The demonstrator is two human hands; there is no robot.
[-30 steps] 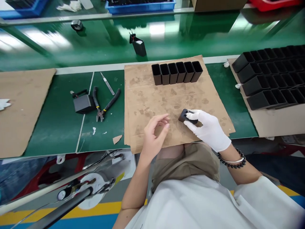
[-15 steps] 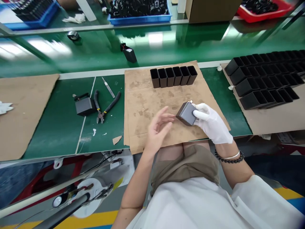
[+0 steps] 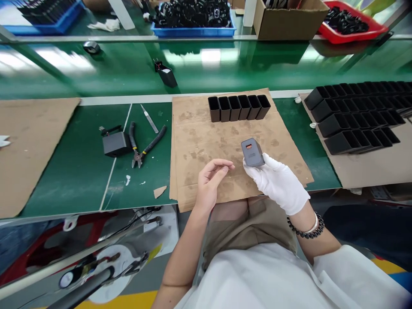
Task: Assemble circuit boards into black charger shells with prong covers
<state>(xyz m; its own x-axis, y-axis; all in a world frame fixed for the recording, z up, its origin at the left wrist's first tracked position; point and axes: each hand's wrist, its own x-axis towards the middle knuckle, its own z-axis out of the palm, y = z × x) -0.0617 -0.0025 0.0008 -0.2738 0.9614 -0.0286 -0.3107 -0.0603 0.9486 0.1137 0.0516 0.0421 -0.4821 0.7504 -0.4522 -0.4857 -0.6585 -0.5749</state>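
Observation:
My right hand (image 3: 277,180), in a white glove, grips a small dark grey charger block (image 3: 252,152) and holds it upright above the brown cardboard sheet (image 3: 206,137), its port face turned toward me. My bare left hand (image 3: 210,182) hovers just left of it with fingers loosely curled, holding nothing. A row of several empty black rectangular shells (image 3: 238,107) stands at the far edge of the cardboard.
Pliers (image 3: 144,143), a thin metal blade (image 3: 149,118) and another dark block (image 3: 115,143) lie on the green mat at left. Rows of black shells (image 3: 357,113) fill the right. Beyond run a green conveyor with a black part (image 3: 166,74), bins and a box.
My right hand has lifted the block off the cardboard and turned it upright, so its port face now shows. My left hand has stayed close beside it, fingers curling slightly.

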